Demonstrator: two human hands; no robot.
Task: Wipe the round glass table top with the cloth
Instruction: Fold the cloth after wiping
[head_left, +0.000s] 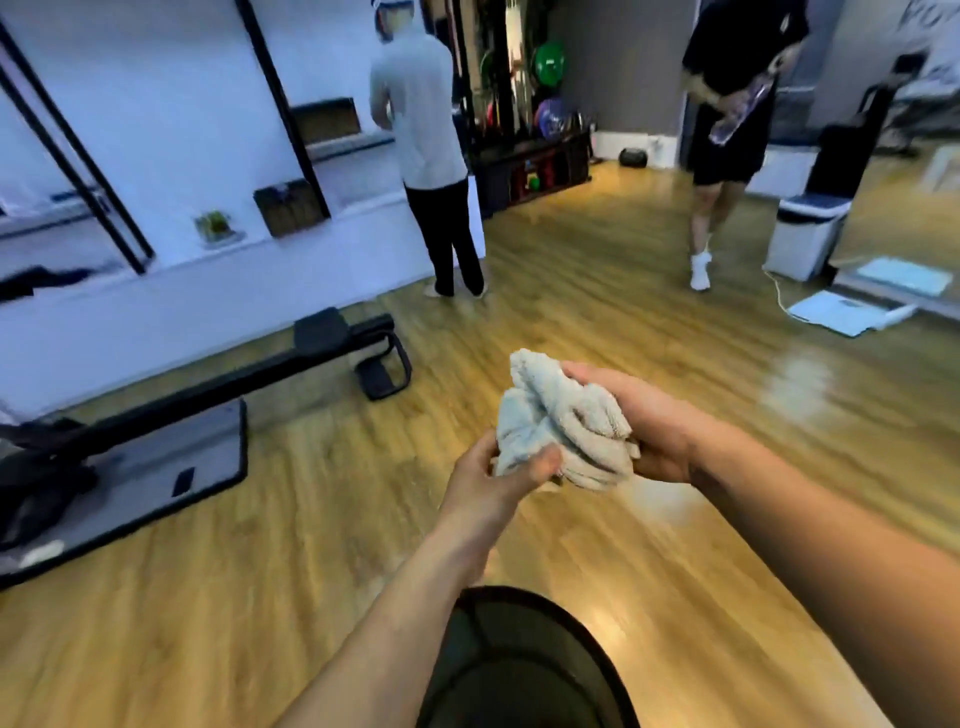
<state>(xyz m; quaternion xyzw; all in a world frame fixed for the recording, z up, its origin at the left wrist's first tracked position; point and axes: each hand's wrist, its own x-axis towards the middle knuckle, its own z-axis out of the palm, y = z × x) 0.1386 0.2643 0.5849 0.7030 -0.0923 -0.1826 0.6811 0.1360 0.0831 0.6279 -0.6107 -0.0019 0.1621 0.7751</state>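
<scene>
A crumpled pale grey-beige cloth (558, 421) is bunched up in front of me, above the wooden floor. My left hand (493, 478) grips its lower left part from below, thumb pressed on the fabric. My right hand (649, 421) closes on the cloth's right side. No round glass table top shows in this view.
A black exercise machine (218, 384) on a grey mat (156, 467) lies to the left. One person (426, 156) stands at the white shelving wall, another (727, 130) walks at the back right holding a bottle. A white bin (805, 234) and a floor scale (847, 312) sit at the right.
</scene>
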